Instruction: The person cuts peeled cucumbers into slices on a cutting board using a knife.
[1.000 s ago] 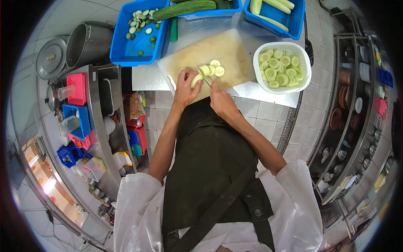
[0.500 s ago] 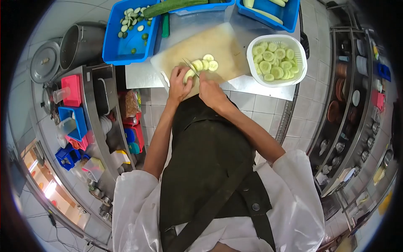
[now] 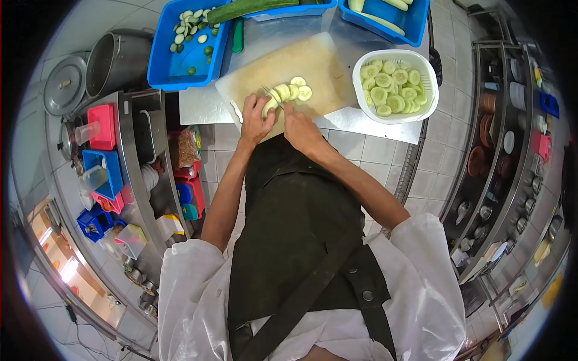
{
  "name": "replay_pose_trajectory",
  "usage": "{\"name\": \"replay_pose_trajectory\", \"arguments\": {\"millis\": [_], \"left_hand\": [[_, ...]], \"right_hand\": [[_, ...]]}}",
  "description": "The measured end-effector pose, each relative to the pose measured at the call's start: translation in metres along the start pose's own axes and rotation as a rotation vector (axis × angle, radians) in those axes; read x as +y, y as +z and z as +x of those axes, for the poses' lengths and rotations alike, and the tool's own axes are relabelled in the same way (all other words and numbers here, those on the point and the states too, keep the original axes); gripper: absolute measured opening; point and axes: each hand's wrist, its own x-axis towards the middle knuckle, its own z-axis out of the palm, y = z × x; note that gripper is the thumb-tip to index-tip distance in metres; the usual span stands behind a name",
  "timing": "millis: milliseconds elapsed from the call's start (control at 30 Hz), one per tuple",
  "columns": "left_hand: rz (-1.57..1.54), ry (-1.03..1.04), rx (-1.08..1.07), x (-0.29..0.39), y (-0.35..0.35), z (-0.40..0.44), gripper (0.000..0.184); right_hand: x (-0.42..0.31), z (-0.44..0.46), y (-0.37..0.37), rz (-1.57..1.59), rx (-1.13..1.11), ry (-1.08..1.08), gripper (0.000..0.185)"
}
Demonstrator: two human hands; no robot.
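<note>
In the head view, the left hand is pinching a pale cucumber piece near the left corner of the cutting board. The right hand is closing around a knife, whose blade is slanting across the cucumber beside the left fingertips. Cut rounds are lying in a short row right of the blade, and one is resting farther toward the board's far edge. Part of the piece seems to be remaining uncut, though the fingers are hiding how much. Many slices are already filling the white tub at the bench's right end, while pale whole lengths are waiting, uncut, in the right blue tray at the far edge.

The board's near corner is jutting past the bench's near edge. Left of it, a blue tub is holding small green-skinned pieces, and a green object is lying beside it. A dark green vegetable is reaching over its rim. The left fingers, sitting close to the blade, are limiting its room.
</note>
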Motion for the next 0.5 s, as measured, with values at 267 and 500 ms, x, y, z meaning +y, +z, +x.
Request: {"name": "replay_pose_trajectory", "arguments": {"millis": [267,500], "left_hand": [[0.018,-0.017,0.013,-0.002,-0.001,0.006,0.028],[-0.06,-0.058,0.056,0.008,-0.006,-0.01,0.032]], "right_hand": [[0.048,-0.024,0.028,0.012,0.043,-0.022,0.032],[0.012,-0.065,-0.027,0.188,0.089,0.071,0.026]]}}
